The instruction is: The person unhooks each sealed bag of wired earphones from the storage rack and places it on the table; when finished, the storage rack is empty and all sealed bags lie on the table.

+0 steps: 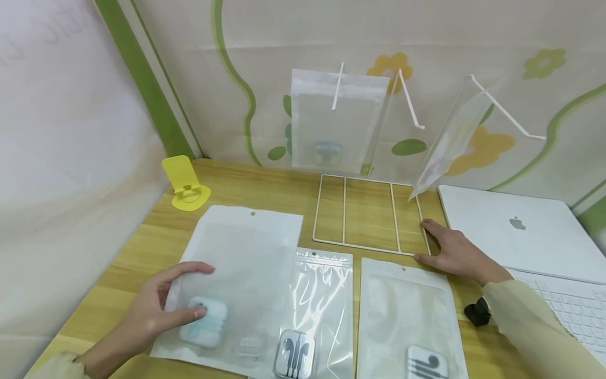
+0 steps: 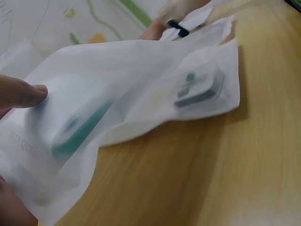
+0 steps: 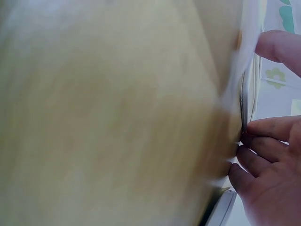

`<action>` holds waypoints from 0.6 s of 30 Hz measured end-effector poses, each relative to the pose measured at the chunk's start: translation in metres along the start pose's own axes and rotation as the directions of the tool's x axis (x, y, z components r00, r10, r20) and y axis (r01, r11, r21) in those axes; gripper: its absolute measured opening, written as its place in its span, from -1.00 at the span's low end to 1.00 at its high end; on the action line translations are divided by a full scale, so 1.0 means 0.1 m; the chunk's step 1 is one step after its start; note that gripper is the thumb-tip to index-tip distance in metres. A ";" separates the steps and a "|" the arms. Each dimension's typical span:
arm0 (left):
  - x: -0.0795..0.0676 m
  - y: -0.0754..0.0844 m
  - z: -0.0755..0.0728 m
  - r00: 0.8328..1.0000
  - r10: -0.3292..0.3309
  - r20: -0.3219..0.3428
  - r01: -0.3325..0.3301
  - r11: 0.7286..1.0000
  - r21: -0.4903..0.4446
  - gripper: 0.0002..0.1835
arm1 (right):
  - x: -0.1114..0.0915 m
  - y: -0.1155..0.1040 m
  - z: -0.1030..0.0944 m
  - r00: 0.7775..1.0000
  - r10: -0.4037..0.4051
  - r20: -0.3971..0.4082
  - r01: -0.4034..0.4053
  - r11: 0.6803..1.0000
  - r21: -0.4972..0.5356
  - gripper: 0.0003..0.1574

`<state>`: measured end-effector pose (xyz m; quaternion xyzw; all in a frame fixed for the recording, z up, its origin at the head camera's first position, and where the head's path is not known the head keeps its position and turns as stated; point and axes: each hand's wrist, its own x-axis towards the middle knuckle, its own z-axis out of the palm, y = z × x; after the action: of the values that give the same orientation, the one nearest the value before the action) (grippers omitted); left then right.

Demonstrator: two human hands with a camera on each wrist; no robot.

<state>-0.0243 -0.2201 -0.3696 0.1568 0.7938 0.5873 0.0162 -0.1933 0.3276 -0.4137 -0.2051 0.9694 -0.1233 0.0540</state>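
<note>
My left hand [image 1: 147, 308] grips the left edge of a large white frosted zip bag [image 1: 246, 247], its thumb lying on top. Inside that bag is a white and teal earphone case [image 1: 210, 321]. A shiny clear zip bag [image 1: 326, 284] with an earphone case [image 1: 295, 352] is partly under it. Another frosted bag [image 1: 407, 300] lies to the right, also with an earphone case [image 1: 426, 364]. My right hand [image 1: 454, 252] touches the right side of a white wire display rack [image 1: 369, 247] near its front corner, thumb and forefinger spread apart.
Two bags hang on the rack's hooks, one facing forward [image 1: 336, 123] and one turned edge-on [image 1: 450, 137]. A yellow phone stand [image 1: 187, 187] stands at the back left. At right are a white laptop [image 1: 502, 226] and a keyboard [image 1: 563, 300]; a patterned curtain closes the back.
</note>
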 end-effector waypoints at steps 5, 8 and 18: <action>-0.19 -0.18 -0.20 0.999 -0.038 0.004 0.038 0.999 0.007 -0.36 | -0.01 0.01 -0.01 1.000 0.014 0.012 -0.014 1.000 0.001 0.15; -0.23 -0.25 -0.28 0.994 -0.107 0.020 0.106 0.994 0.016 -0.38 | -0.02 0.03 -0.01 1.000 0.019 0.014 -0.019 1.000 0.001 0.16; -0.34 -0.40 -0.33 0.951 -0.308 0.014 0.303 0.943 0.136 -0.38 | 0.02 0.02 0.02 1.000 0.010 0.016 -0.010 1.000 -0.003 0.16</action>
<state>-0.0085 -0.2703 -0.4027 0.0428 0.8452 0.5211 0.1107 -0.1956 0.3286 -0.4160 -0.2015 0.9702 -0.1198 0.0620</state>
